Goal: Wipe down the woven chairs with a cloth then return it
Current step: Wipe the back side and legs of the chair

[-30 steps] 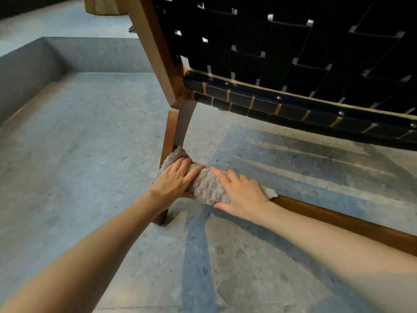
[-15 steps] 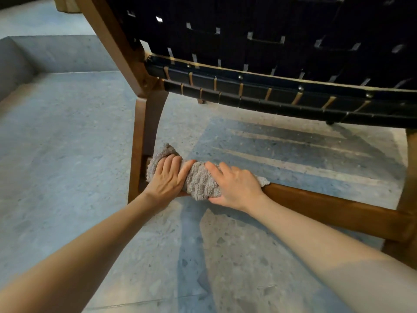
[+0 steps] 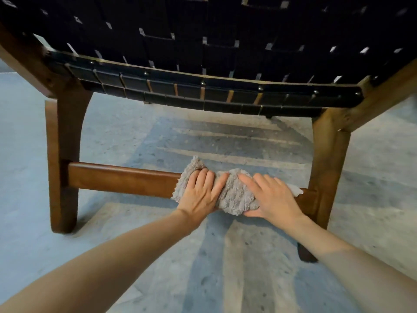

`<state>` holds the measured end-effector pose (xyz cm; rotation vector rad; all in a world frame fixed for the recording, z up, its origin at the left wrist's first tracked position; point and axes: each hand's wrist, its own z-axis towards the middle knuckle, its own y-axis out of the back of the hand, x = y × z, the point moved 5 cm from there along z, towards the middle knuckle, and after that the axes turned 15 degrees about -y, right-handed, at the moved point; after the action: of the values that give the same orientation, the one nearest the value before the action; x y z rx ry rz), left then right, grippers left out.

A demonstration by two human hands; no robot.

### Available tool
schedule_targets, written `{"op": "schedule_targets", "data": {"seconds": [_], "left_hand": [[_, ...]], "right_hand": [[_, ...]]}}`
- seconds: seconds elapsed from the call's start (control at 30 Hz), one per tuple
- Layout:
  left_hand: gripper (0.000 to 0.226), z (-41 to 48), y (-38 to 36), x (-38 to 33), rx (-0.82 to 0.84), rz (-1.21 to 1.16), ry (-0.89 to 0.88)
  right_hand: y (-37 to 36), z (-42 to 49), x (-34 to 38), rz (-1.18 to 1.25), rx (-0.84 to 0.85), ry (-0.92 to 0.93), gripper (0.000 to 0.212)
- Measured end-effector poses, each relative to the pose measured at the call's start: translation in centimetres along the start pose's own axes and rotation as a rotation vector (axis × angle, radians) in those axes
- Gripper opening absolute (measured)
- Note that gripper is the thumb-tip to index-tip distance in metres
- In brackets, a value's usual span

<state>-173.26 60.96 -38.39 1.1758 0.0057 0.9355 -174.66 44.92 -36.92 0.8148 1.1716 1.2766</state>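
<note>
The grey terry cloth point(image 3: 234, 195) is held wrapped around the chair's lower wooden crossbar point(image 3: 121, 180), near its right end, by the left hand point(image 3: 199, 195) and right hand point(image 3: 272, 198), so wiping is judged unfinished and the cloth not yet returned.

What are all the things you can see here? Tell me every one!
woven chair: one, black straps on a brown wooden frame, filling the top of the view.
chair legs: two, brown wood, one at the left, one at the right.
crossbar: one, brown wood, low between the two legs.
cloth: one, grey and fluffy, wrapped over the crossbar near the right leg.
floor: one, grey-blue speckled stone, under everything.
left hand: one, bare, gripping the left part of the cloth.
right hand: one, bare, gripping the right part of the cloth.
</note>
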Motion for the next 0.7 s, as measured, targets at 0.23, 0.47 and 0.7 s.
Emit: {"op": "schedule_targets", "data": {"seconds": [0.23,0.47,0.7], "left_hand": [[0.061,6.2,-0.2,-6.4,-0.043,0.024,-0.088],[0.103,5.1,0.9,-3.9,-0.010,0.071,-0.200],[0.101,0.4,0.6,1.5,0.100,0.065,-0.184]], "right_hand": [[-0.1,-3.0,-6.4,-0.075,0.062,-0.167,0.113],[-0.4,-2.6,-5.3,-0.087,0.104,-0.239,0.110],[0.1,0.3,1.1,-0.039,0.096,-0.149,0.117]]}}
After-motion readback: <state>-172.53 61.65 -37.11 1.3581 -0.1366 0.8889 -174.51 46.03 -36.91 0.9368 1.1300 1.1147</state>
